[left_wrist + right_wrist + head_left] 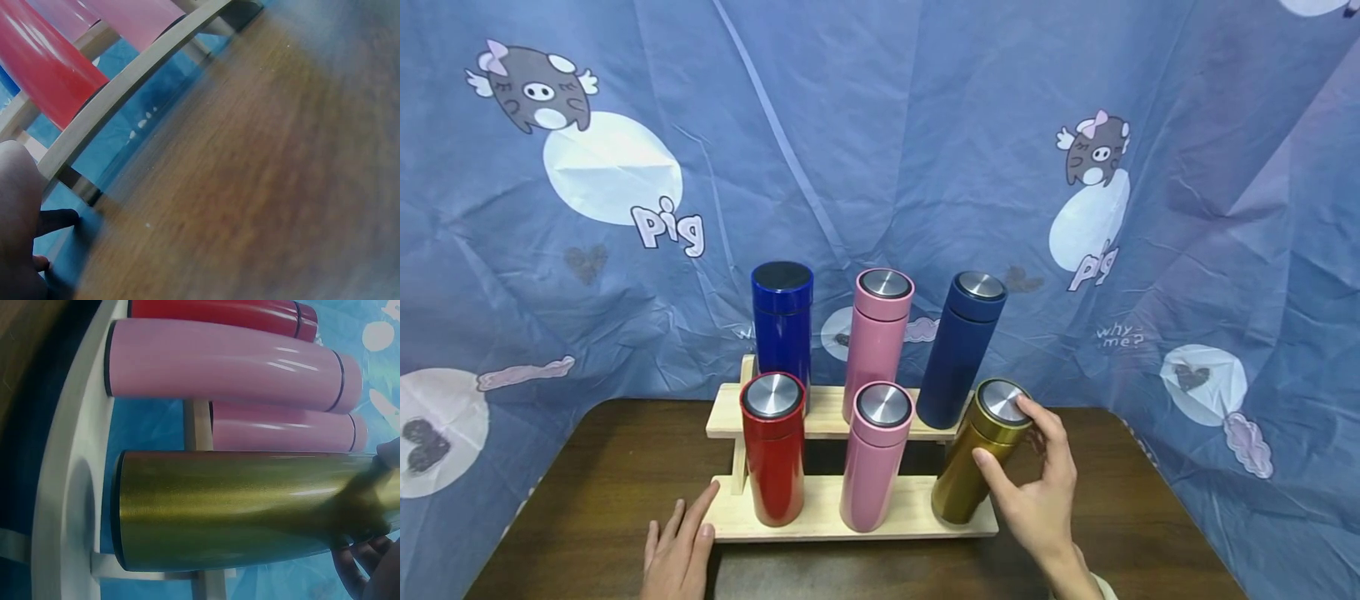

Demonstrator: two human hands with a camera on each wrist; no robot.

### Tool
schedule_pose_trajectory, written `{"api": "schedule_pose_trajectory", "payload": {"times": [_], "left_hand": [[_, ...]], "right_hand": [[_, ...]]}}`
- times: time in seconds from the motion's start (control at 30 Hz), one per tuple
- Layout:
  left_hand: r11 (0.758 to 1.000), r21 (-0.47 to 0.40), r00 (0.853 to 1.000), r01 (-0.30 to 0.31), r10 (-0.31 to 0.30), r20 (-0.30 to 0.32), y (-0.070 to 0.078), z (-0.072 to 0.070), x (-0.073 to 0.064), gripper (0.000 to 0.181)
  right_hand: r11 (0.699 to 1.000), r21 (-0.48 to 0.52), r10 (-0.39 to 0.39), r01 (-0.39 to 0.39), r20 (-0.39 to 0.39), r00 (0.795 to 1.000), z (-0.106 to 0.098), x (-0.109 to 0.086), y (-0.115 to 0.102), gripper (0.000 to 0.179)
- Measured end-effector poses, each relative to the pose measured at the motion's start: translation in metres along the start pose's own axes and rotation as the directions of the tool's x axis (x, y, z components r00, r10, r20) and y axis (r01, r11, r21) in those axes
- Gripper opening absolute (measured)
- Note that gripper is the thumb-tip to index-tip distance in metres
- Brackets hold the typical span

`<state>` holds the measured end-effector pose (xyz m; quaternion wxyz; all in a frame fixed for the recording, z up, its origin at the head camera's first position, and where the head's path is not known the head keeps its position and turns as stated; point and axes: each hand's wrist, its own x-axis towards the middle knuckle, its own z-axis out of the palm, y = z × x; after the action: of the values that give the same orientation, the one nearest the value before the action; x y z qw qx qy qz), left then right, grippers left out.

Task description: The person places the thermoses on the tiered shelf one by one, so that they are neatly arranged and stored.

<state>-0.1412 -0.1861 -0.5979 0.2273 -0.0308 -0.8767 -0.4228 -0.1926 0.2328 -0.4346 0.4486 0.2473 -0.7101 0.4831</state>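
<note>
My right hand (pixel 1043 492) grips a gold thermos bottle (pixel 964 471) near its top, thumb on the near side and fingers around the far side. In the right wrist view the gold bottle's base is close over the lower shelf, at its right end. My left hand (pixel 681 550) lies at the left end of the wooden two-step rack (pixel 820 531), with its fingers extended and touching the corner. A pink bottle (pixel 874 479) and a red bottle (pixel 777 467) stand on the same lower shelf.
On the upper shelf stand a glossy blue bottle (pixel 784 342), another pink bottle (pixel 877 350) and a navy bottle (pixel 958 358). Beneath the rack is a dark brown wooden table (pixel 625 467). A blue cloth with pig prints (pixel 880 150) hangs behind and at the sides.
</note>
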Motion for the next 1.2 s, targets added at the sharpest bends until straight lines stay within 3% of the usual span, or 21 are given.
{"api": "schedule_pose_trajectory", "payload": {"times": [0.43,0.77,1.2], "left_hand": [[1.000,-0.007,1.000,0.001,-0.001,-0.004,0.002,-0.001,0.001,0.046],[0.998,0.009,0.997,0.057,-0.057,0.044,0.008,-0.004,0.002,0.046],[1.000,-0.005,1.000,0.017,-0.017,0.013,0.005,-0.003,0.001,0.044]], "right_hand": [[1.000,-0.002,-0.005,0.005,0.039,0.999,0.009,-0.007,-0.001,0.076],[1.000,0.000,0.015,-0.015,0.082,0.997,0.013,-0.010,-0.002,0.079],[1.000,-0.026,0.009,-0.007,0.071,0.997,0.014,-0.015,0.008,0.084]]}}
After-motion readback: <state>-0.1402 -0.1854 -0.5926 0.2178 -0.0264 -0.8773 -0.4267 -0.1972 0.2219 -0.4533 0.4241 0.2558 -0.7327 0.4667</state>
